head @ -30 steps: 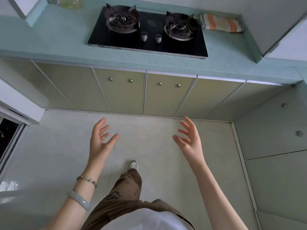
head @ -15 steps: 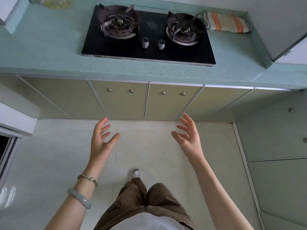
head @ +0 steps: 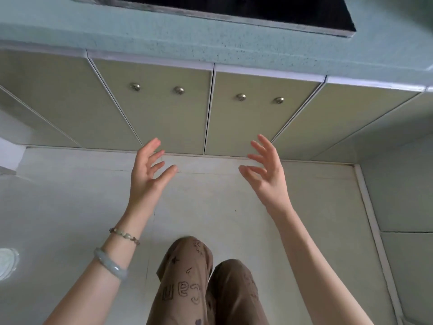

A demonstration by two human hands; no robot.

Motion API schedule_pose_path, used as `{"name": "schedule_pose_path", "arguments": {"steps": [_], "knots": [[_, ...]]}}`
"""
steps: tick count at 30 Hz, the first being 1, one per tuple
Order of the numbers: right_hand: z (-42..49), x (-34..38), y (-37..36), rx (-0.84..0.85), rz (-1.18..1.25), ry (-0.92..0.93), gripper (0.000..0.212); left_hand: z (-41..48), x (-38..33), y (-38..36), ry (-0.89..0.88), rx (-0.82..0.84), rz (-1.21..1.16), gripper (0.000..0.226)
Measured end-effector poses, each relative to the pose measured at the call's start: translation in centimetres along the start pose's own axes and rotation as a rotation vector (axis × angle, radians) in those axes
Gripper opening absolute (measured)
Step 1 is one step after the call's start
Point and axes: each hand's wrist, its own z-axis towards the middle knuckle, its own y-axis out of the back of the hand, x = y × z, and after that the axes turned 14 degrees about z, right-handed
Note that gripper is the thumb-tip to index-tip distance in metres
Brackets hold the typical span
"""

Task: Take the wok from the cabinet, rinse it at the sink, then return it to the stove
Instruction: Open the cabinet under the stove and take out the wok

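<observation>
In the head view, the person is standing in front of the cabinet (head: pixel 164 118) and is looking down at it. The left hand (head: pixel 147 177) and the right hand (head: pixel 269 177) are hanging in the air over the floor (head: pixel 70 207), near the bottom edge of the two middle doors but not touching them. Each grip is apart: the fingers are spreading loosely, the palms are facing each other, and they are holding nothing. A free gap is lying between the two hands.

All the doors are sitting closed and flush, with thin seams between them. The two middle doors are each carrying two round knobs (head: pixel 179 90) near the top edge. Where the wok is, I cannot tell; the doors are hiding the inside.

The front edge of the worktop (head: pixel 164 41) is overhanging the doors. The black stove (head: pixel 257 10) is showing only at the top of the picture, its rim set back from that edge.

The floor is lying open between the knees (head: pixel 185 277) and the cabinet foot. On the right, side units (head: pixel 403 195) are closing the corner. The left wrist is wearing a bead bracelet (head: pixel 124 235) and a pale bangle (head: pixel 110 263).
</observation>
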Motion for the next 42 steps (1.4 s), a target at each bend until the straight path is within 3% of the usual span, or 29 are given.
{"name": "schedule_pose_path", "arguments": {"steps": [10, 18, 29, 36, 42], "knots": [[2.8, -18.7, 0.8, 0.015, 0.038, 0.183, 0.073, 3.3, 18.5, -5.2, -0.192, 0.019, 0.031, 0.064], [4.8, -24.9, 1.7, 0.051, 0.026, 0.267, 0.073, 6.0, 24.1, -7.9, -0.298, 0.005, 0.055, 0.067], [8.0, -22.6, 1.7, 0.074, 0.061, 0.382, 0.073, 8.7, 20.8, -8.6, -0.357, -0.056, 0.07, 0.069], [12.3, -15.7, -0.5, 0.111, 0.061, 0.607, 0.072, 12.5, 13.6, -7.7, -0.47, -0.089, 0.079, 0.07], [15.8, -10.7, -2.5, 0.168, -0.026, 0.782, 0.074, 17.1, 7.6, -6.8, -0.585, -0.083, 0.225, 0.073]]}}
